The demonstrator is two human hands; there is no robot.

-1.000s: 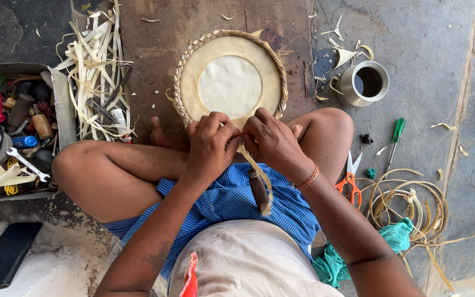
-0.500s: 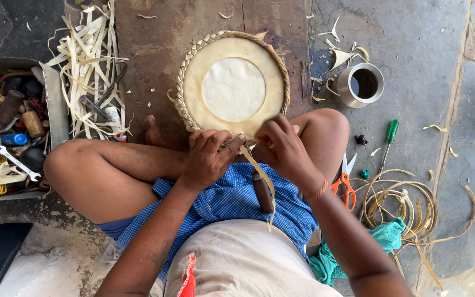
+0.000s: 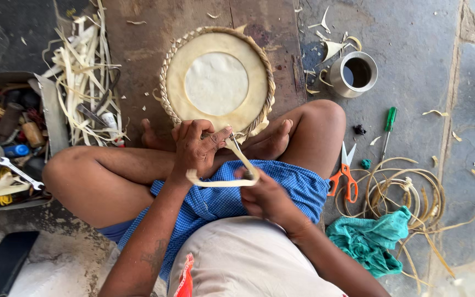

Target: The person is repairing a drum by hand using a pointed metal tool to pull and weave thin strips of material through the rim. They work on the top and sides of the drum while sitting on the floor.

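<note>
I sit cross-legged on the floor. A round drum-like frame with a pale skin and a woven cane rim rests against my feet. My left hand grips the near edge of the rim, pinching a flat cane strip where it enters the weave. The strip loops down over my blue checked cloth to my right hand, which holds its other end near my lap.
A pile of pale cane strips lies at left beside an open toolbox with a spanner. At right are a metal cup, a green screwdriver, orange scissors, coiled cane and a teal cloth.
My right hand has left the rim and drawn back toward my lap, pulling the cane strip out into a loop. My left hand stays on the rim.
</note>
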